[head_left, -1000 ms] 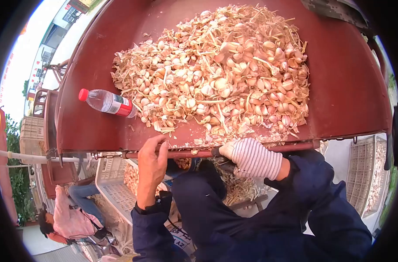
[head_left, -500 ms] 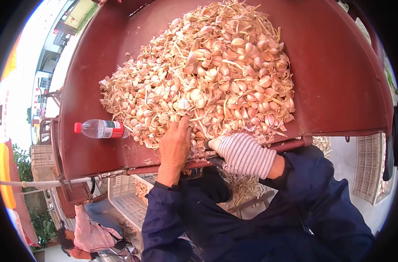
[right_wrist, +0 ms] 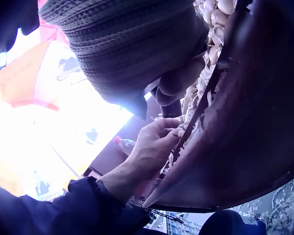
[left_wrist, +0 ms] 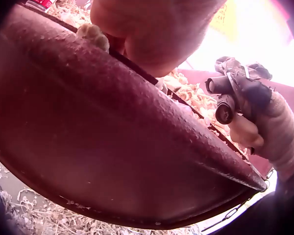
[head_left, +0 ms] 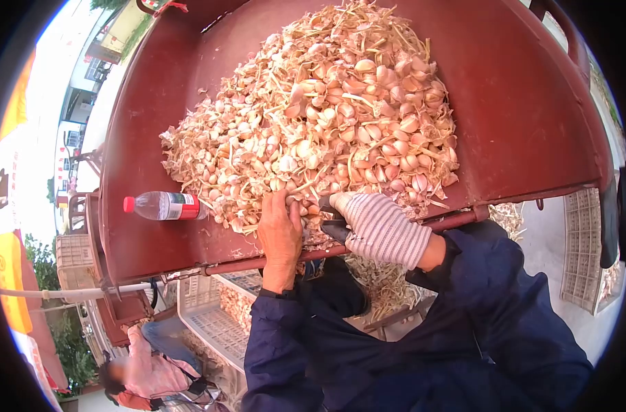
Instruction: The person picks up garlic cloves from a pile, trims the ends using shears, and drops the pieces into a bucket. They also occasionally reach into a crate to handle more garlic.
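A large heap of garlic (head_left: 313, 130), with bulbs, cloves and dry stalks, lies on the red metal bed. My bare left hand (head_left: 280, 237) is at its near edge, fingers bent down and thumb opposite. In the left wrist view a pale garlic bulb (left_wrist: 93, 37) is at the fingers of this hand, overlapping the rim (left_wrist: 137, 73). My right hand (head_left: 385, 230), in a striped knitted glove, is just to the right. Its curled fingers grip a dark tube-ended object (left_wrist: 225, 108), whose exact kind I cannot tell. A thin shiny band crosses the dark wrappings there.
A plastic bottle with a red cap (head_left: 163, 206) lies left of the heap. Below the bed's edge are a pale crate (head_left: 213, 323) and dry stalks (head_left: 385, 288). Another crate (head_left: 581, 247) stands at right. A person in pink (head_left: 158, 371) sits at lower left.
My left hand moved from the front rim into the heap's edge, then slightly back toward me. The gloved hand shifted forward and closer to it. The head view has shifted too.
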Tool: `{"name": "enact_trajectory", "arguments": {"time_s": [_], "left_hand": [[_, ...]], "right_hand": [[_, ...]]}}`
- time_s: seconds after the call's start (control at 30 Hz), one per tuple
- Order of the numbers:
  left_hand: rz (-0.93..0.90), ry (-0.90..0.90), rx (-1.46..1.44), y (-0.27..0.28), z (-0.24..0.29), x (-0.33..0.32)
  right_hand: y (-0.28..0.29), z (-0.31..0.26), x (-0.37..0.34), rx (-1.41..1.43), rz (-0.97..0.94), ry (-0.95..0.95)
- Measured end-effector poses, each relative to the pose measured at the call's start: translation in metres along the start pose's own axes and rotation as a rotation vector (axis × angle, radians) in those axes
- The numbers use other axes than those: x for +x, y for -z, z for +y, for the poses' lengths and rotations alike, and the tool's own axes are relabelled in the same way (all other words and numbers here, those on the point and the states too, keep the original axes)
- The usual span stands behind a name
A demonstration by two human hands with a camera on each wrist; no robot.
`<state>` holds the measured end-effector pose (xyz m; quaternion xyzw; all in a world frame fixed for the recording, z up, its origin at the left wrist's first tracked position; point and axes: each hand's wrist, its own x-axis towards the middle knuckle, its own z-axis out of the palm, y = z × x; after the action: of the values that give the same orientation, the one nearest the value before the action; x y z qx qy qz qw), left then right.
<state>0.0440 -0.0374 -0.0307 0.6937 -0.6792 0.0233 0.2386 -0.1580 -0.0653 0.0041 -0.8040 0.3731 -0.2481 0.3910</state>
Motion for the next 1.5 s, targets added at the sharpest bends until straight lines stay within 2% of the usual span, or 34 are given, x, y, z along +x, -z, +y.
{"name": "enact_trajectory", "arguments": {"time_s": [0.1,0.17,0.3,0.37,0.4,0.47,0.5,0.53,0.6,0.63,0.7,0.8,0.93,1.0,1.03,1.07,1.1,1.13,1.17,1.23,1.27,1.3,1.33,1.4,1.5], "left_hand": [[0.04,0.007,0.021,-0.004,0.003,-0.001],[0.04,-0.095,0.092,-0.004,0.004,-0.001],[0.069,-0.11,0.064,-0.003,0.005,-0.001],[0.02,0.093,-0.073,0.003,0.005,-0.004],[0.018,0.09,-0.074,0.008,0.01,-0.005],[0.016,0.418,-0.508,0.022,0.019,-0.006],[0.007,0.424,-0.692,0.024,0.019,-0.01],[0.007,0.425,-0.691,0.032,0.031,-0.012],[-0.094,0.54,-1.123,0.047,0.063,-0.017],[-0.113,0.554,-1.157,0.049,0.067,-0.022],[-0.132,0.595,-1.195,0.05,0.069,-0.027],[-0.133,0.627,-1.264,0.04,0.067,-0.038],[-0.081,0.71,-1.418,0.034,0.068,-0.043],[-0.116,0.737,-1.787,0.028,0.058,-0.045],[-0.12,0.736,-1.787,0.026,0.055,-0.045],[-0.112,0.751,-1.921,0.026,0.05,-0.044],[-0.101,0.764,-2.054,0.028,0.048,-0.041],[-0.116,0.744,-2.067,0.031,0.045,-0.036],[-0.117,0.758,-1.969,0.035,0.044,-0.031],[-0.123,0.776,-1.867,0.035,0.041,-0.013],[-0.178,0.798,-1.477,0.026,0.032,-0.006],[-0.219,0.793,-1.091,0.019,0.029,0.002],[-0.218,0.792,-1.092,0.013,0.032,0.01],[-0.091,0.241,0.131,0.0,0.046,0.023],[-0.201,0.31,0.113,0.0,0.056,0.034]], "right_hand": [[-0.003,0.003,0.0,0.031,0.033,0.032],[-0.003,0.003,0.0,0.018,0.015,0.03],[-0.001,0.001,0.001,-0.003,-0.027,-0.007],[0.0,0.002,0.002,0.019,-0.014,-0.015],[0.0,0.003,0.002,0.043,-0.003,-0.024],[0.002,0.0,0.002,0.115,0.047,-0.037],[0.002,-0.002,0.003,0.187,0.093,-0.045],[-0.001,0.0,0.003,0.188,0.092,-0.045],[-0.01,0.004,0.003,0.409,0.168,0.004],[-0.01,0.003,0.002,0.41,0.169,0.005],[-0.008,0.003,0.0,0.57,0.024,-0.063],[-0.005,0.004,-0.004,0.515,-0.041,-0.081],[-0.011,0.004,-0.009,0.507,0.009,-0.053],[-0.018,0.003,-0.004,0.885,0.127,-0.124],[-0.01,-0.002,-0.006,0.976,0.159,-0.168],[0.002,-0.005,-0.006,0.975,0.161,-0.168],[0.013,-0.006,-0.006,0.855,0.073,-0.107],[0.021,-0.006,-0.005,0.733,-0.013,-0.047],[0.026,-0.006,-0.005,0.49,-0.179,-0.076],[0.021,0.004,-0.009,0.238,-0.371,0.008],[0.018,0.006,-0.011,0.087,-0.467,0.033],[0.016,0.009,-0.015,0.062,-0.448,0.068],[0.016,0.011,-0.016,0.061,-0.448,0.068],[0.018,0.014,-0.016,0.023,-0.394,0.101],[0.025,0.011,-0.015,0.046,-0.365,0.114]]}}
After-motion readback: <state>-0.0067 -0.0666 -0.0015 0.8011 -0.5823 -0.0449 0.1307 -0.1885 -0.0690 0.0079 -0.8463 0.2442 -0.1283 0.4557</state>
